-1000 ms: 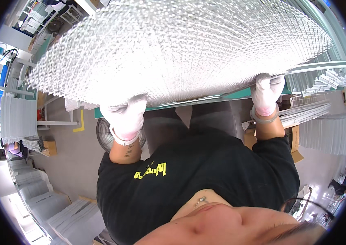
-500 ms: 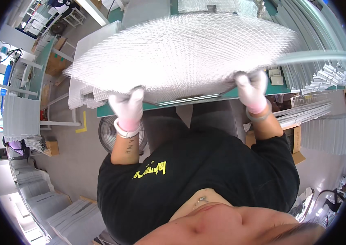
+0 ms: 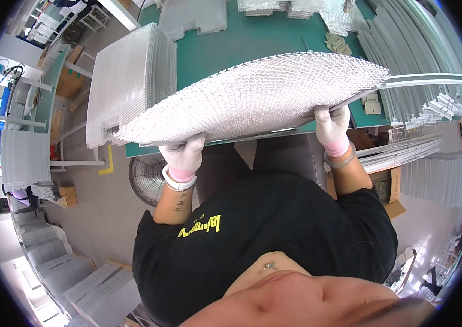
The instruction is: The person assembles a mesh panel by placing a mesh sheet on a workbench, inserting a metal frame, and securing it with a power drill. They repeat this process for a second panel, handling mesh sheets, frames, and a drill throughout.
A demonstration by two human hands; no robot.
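A silvery expanded-metal mesh sheet [image 3: 258, 95] stands tilted and bowed over the near edge of the green worktable. My left hand [image 3: 183, 155], in a white glove with a pink cuff, grips its near edge left of the middle. Farther right, my gloved right hand [image 3: 331, 128] closes on the same edge, thumb on top. A thin grey metal strip [image 3: 355, 98] runs along that edge beside my right hand. The fingers under the sheet are hidden.
Stacked mesh sheets [image 3: 119, 82] stand at the table's left, with more mesh [image 3: 195, 13] at the back. Long pale metal profiles [image 3: 416, 60] crowd the right side. Small beige parts [image 3: 371, 104] lie on the green worktable [image 3: 225, 49]. A floor fan [image 3: 148, 177] stands below left.
The mesh sheet's far edge has come down toward me, uncovering more of the green worktable. My left hand has moved right and nearer; my right hand has shifted slightly nearer. Both keep their grip.
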